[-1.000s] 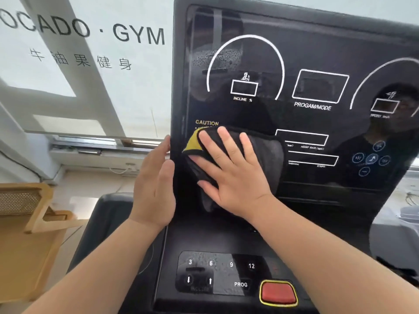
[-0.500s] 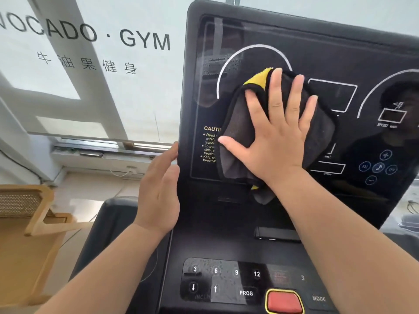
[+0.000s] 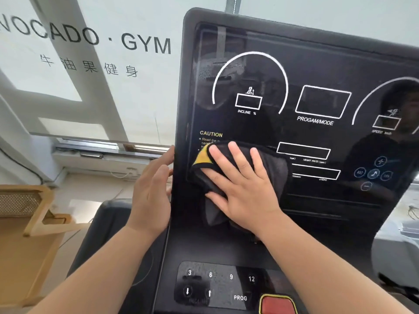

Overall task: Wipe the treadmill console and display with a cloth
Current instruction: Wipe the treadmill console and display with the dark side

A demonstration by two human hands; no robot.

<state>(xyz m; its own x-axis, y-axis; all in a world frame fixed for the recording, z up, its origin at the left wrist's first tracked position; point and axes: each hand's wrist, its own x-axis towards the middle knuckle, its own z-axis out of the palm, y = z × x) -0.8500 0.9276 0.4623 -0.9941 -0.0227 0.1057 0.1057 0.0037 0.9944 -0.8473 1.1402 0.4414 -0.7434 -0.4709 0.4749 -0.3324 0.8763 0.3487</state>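
Note:
The treadmill's black glossy display (image 3: 317, 64) stands upright in front of me, with white dial outlines and yellow CAUTION text. My right hand (image 3: 242, 191) lies flat, fingers spread, pressing a dark grey cloth (image 3: 275, 168) with a yellow corner against the display's lower left, partly covering the caution text. My left hand (image 3: 152, 196) rests with fingers apart against the display's left edge, holding nothing. Below lies the console's button panel (image 3: 217, 284) with numbers, arrows and PROG.
A red stop button (image 3: 277, 305) with a yellow rim sits at the bottom edge. A frosted window with gym lettering (image 3: 90, 41) is behind on the left. A wooden piece of furniture (image 3: 27, 223) stands at lower left.
My right hand has slid the cloth from the upper incline dial down to the display's lower left. The left hand stays on the display's left edge.

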